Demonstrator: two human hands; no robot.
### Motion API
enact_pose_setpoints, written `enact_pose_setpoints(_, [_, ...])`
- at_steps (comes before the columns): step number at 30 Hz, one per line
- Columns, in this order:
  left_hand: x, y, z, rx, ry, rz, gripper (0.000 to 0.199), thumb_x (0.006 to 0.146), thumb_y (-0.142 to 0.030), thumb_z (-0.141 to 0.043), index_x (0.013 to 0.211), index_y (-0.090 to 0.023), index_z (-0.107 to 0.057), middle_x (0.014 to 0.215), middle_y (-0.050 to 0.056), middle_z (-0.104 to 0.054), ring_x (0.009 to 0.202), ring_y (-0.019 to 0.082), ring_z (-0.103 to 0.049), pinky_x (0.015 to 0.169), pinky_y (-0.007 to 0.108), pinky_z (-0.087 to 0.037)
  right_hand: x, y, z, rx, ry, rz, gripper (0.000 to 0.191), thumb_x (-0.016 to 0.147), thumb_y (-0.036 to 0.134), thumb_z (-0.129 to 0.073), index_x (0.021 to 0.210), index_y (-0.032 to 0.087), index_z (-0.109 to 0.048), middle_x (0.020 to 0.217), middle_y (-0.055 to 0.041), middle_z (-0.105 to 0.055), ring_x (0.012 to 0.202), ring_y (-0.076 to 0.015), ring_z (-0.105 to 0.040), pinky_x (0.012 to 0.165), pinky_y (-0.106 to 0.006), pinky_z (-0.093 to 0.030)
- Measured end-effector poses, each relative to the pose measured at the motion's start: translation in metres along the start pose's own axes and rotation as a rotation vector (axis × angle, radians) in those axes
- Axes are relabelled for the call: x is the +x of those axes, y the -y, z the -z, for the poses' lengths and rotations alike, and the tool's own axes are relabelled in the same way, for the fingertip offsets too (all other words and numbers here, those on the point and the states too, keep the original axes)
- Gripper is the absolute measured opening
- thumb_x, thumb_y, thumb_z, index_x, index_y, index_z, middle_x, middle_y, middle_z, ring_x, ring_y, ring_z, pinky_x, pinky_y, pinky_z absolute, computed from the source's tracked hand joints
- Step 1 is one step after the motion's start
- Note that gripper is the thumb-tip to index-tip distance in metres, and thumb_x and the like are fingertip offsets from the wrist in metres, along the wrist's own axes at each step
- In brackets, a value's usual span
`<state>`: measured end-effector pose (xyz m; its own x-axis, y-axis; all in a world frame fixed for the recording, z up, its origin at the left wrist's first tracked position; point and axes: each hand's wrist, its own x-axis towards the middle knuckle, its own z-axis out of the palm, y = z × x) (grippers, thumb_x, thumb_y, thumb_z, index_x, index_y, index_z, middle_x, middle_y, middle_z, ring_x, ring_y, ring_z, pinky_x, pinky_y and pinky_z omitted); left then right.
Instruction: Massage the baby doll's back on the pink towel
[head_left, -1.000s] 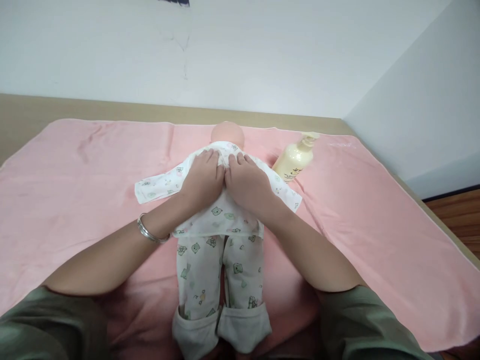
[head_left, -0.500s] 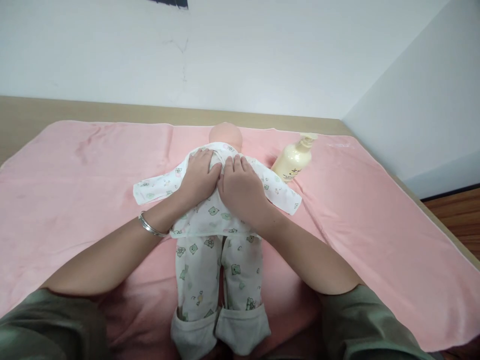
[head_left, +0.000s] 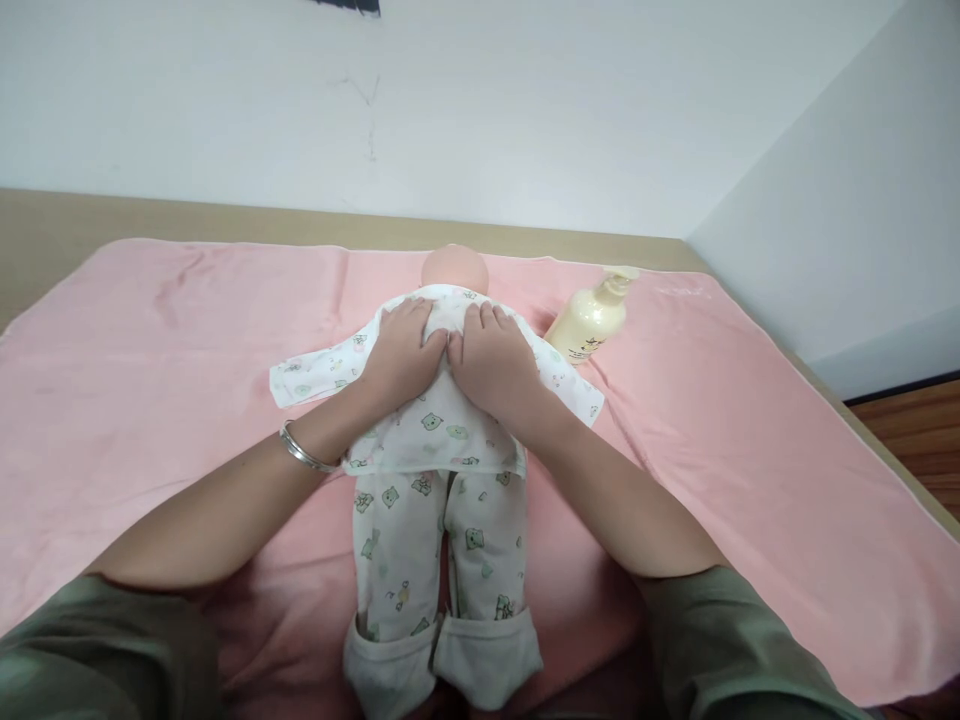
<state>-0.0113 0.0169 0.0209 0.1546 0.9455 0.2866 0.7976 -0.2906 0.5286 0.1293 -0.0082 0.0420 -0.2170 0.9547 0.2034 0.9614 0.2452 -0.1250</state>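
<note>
A baby doll (head_left: 454, 268) lies stretched out with its bare head toward the wall and its legs toward me. It wears a white long-sleeved top (head_left: 431, 435) with small green prints and matching trousers (head_left: 401, 550) turned up at the ends. My left hand (head_left: 409, 350) rests flat on the upper part of the top, fingers stretched toward the head. Beside it, my right hand (head_left: 495, 365) lies flat on the same cloth. The two thumbs come close together at the middle. A silver bangle (head_left: 304, 448) circles my left wrist.
Under the doll spreads a pink blanket (head_left: 187, 400) on a wooden surface (head_left: 52, 225). A cream pump bottle (head_left: 592, 315) leans at the doll's right sleeve. White walls (head_left: 525, 110) rise behind and at the right.
My right hand has shifted slightly to the right, and its fingers lie a little farther from my left hand. The left hand stays nearly in place on the top.
</note>
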Motion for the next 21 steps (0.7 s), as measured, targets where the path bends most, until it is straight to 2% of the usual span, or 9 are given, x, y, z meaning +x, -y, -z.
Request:
enact_pose_setpoints(4, [0.001,0.001,0.001,0.018,-0.009,-0.012,0.052,0.096,-0.034,-0.036,0.133,-0.012,-0.064,0.144,0.018,-0.065,0.137,0.034,-0.057,0.125,0.055,-0.040,-0.003,0.002,-0.001,-0.027,-0.055,0.093,0.059,0.107,0.024,-0.032,0.154,-0.010,-0.045,0.155,-0.0305,-0.053,0.149,-0.0382,-0.048,0.127,-0.049,-0.035])
enact_pose_setpoints(7, [-0.007,-0.003,-0.005,0.056,-0.059,-0.066,0.053,0.100,-0.032,-0.029,0.134,-0.009,-0.063,0.144,0.021,-0.064,0.140,0.034,-0.055,0.126,0.056,-0.039,0.008,-0.006,0.001,0.060,-0.001,0.048,0.059,0.106,0.026,-0.034,0.152,-0.008,-0.048,0.155,-0.0271,-0.055,0.149,-0.0360,-0.048,0.127,-0.047,-0.036])
enact_pose_setpoints(11, [-0.014,-0.006,-0.010,0.041,-0.104,-0.132,0.053,0.101,-0.029,-0.026,0.134,-0.009,-0.063,0.145,0.019,-0.065,0.144,0.031,-0.053,0.129,0.054,-0.037,0.020,-0.015,0.003,0.137,0.036,-0.013,0.059,0.105,0.029,-0.038,0.149,-0.008,-0.051,0.156,-0.0268,-0.054,0.149,-0.0360,-0.048,0.127,-0.046,-0.036])
enact_pose_setpoints(16, [-0.007,-0.003,-0.006,0.005,-0.063,-0.037,0.058,0.094,-0.031,-0.036,0.141,-0.008,-0.060,0.150,0.018,-0.062,0.146,0.031,-0.052,0.130,0.053,-0.035,0.018,-0.014,-0.001,0.145,0.002,-0.023,0.062,0.105,0.031,-0.036,0.151,-0.008,-0.048,0.157,-0.0268,-0.053,0.150,-0.0358,-0.047,0.129,-0.047,-0.032])
enact_pose_setpoints(21, [-0.004,-0.001,-0.006,-0.002,-0.037,-0.015,0.067,0.092,-0.034,-0.036,0.146,0.000,-0.055,0.154,0.023,-0.057,0.148,0.036,-0.047,0.132,0.056,-0.030,0.018,-0.013,-0.002,0.142,0.024,-0.033,0.062,0.106,0.031,-0.036,0.153,-0.009,-0.047,0.158,-0.0267,-0.051,0.152,-0.0362,-0.045,0.130,-0.045,-0.030])
